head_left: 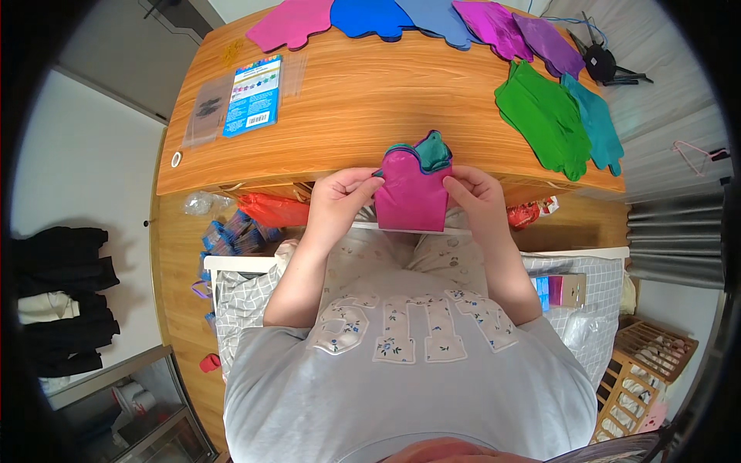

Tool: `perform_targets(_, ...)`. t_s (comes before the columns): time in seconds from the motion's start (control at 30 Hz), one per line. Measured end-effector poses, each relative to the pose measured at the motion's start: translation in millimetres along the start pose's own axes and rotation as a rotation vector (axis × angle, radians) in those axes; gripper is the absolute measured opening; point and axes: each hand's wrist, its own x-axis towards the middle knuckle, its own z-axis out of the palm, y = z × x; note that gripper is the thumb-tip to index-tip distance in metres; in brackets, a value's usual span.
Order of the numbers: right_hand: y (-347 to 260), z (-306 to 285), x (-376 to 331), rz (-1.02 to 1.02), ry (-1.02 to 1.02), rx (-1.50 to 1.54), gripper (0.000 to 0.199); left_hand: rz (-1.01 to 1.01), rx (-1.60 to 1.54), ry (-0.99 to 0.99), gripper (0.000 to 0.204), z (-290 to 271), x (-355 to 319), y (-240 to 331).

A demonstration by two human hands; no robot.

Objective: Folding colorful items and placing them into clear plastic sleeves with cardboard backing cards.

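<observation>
Between my two hands is a folded stack of shiny film pieces (412, 193), magenta on the near face with teal and purple layers showing at its curved top. My left hand (342, 199) pinches the stack's left edge between thumb and fingers. On the opposite edge, my right hand (480, 199) grips it the same way. The stack is held upright above my lap, just off the table's front edge. Its far face is hidden from me.
Across the wooden table (347, 100) lie flat shiny pieces in pink (292, 23), blue (370, 17), purple (549, 45), green (544, 116) and teal (594, 127). A blue printed card (253, 96), clear sleeves (207, 112) and a white tape roll (177, 160) sit at left. A black stand (603, 62) is far right.
</observation>
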Motion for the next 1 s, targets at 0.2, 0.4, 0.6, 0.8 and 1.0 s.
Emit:
perform_targets(0.2, -0.2, 0.3, -3.8, -0.003, -0.010, 0.030, 0.022, -0.138, 0.110, -0.077, 0.023, -6.1, -1.5, 18.1)
perform_targets(0.4, -9.4, 15.5, -7.2, -0.133, 0.096, 0.014, 0.023, -0.031, 0.084, -0.039, 0.026, -10.6, -1.1, 3.8)
perform_targets(0.6, -1.7, 6.8, -7.6, -0.108, -0.012, -0.112, 0.021, 0.044, 0.042, 0.010, 0.026, -5.6, -3.6, 3.7)
perform_targets(0.8, 6.0, 6.2, -9.2, -0.135, 0.033, -0.143, 0.018, 0.064, 0.133, 0.039, 0.026, -8.6, -0.8, -1.8)
perform_targets(1.0, -0.1, 2.6, -8.4, -0.099, 0.012, 0.030, 0.021, 0.106, 0.101, 0.055, 0.025, -3.6, -1.8, 2.6)
